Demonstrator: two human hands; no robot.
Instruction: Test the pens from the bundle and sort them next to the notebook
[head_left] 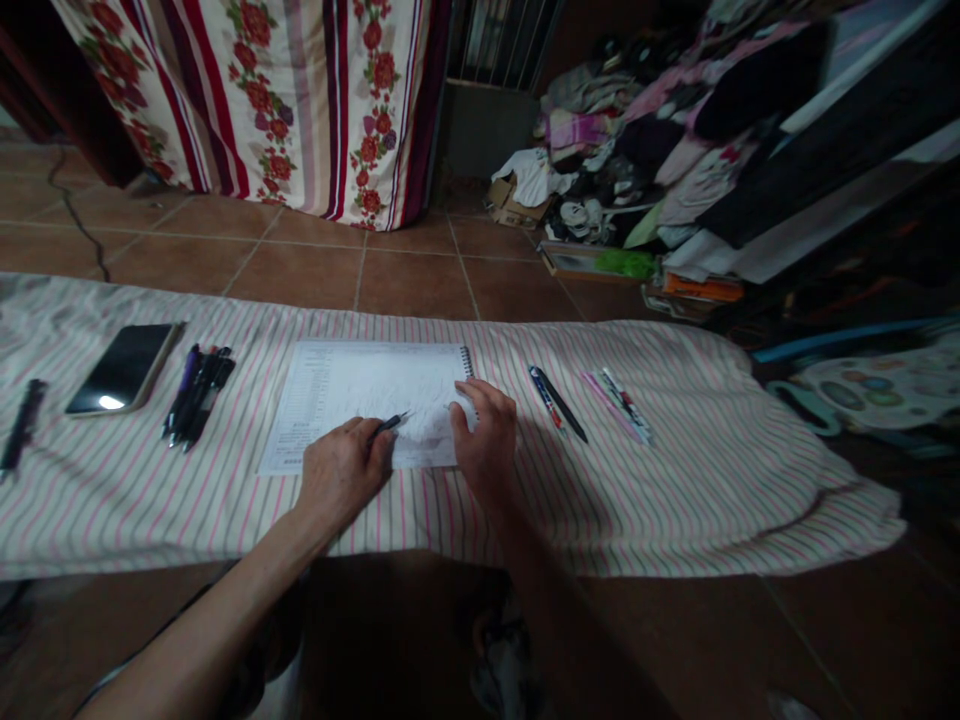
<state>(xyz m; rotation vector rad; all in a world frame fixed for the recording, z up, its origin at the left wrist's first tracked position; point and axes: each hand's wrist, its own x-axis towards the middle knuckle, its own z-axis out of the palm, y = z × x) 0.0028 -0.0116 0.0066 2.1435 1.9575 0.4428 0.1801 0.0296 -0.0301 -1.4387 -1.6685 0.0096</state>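
Note:
My left hand [346, 462] is closed around a dark pen [388, 424], its tip pointing right over the sheet. Under both hands lies a spiral notepad [375, 375] with a white page; printed lines run down its left side and faint pen strokes cover the middle. My right hand [486, 425] rests on the pad's right part near the spiral binding, thumb and fingers apart, with nothing visible in it. To its right lie a blue-and-red pen [545, 395] and a black pen [562, 405], side by side.
A pink pen [613, 402] and a patterned pen [628, 405] lie farther right on the striped cloth [705, 480]. Several pens [199, 395], a phone [126, 368] and a black marker-like pen [22, 425] are at left. Clothes [660, 120] are piled beyond, behind a floral curtain's [300, 100] right side.

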